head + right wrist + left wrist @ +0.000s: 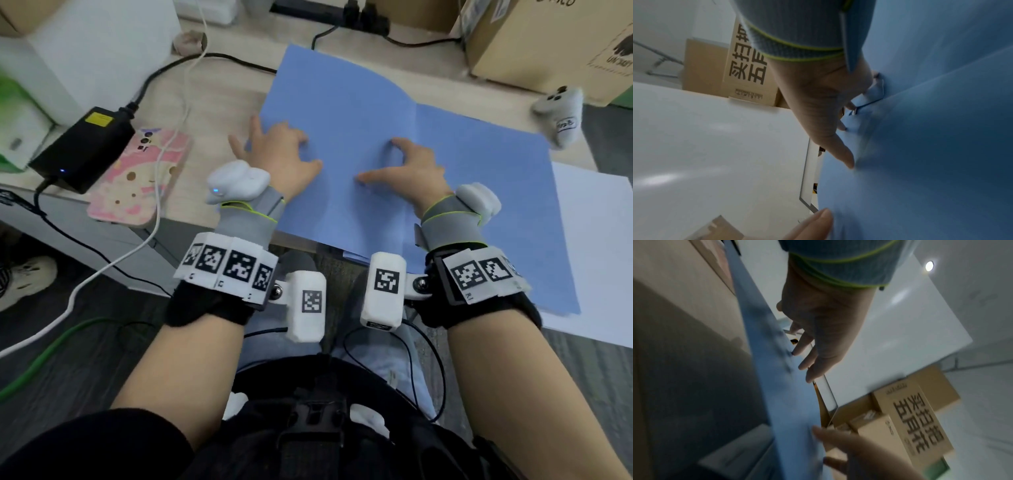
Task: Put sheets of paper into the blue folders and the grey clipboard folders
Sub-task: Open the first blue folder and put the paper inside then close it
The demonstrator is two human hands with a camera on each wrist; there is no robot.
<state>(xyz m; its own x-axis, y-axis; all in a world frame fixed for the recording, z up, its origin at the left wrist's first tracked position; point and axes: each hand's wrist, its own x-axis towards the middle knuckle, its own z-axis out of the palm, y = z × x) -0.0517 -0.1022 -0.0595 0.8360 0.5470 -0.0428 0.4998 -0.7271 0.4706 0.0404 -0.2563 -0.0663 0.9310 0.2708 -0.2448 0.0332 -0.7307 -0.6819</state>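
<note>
A blue folder (359,102) lies spread open on the desk, its crease running down the middle. My left hand (284,154) presses flat on the folder's left half near its left edge, fingers spread. To the right, my right hand (411,164) rests on the folder beside the crease, fingers spread and tips down on the blue surface. The right wrist view shows its fingertips (846,160) touching the blue folder (931,146). In the left wrist view, the left fingertips (809,376) touch the blue folder (793,402). A white sheet of paper (596,246) sticks out from under the folder's right side.
A phone in a pink case (137,178) and a black power adapter (82,147) with cables lie left of the folder. A cardboard box (548,41) stands at the back right, a small grey-white device (560,113) in front of it. The folder overhangs the desk's near edge.
</note>
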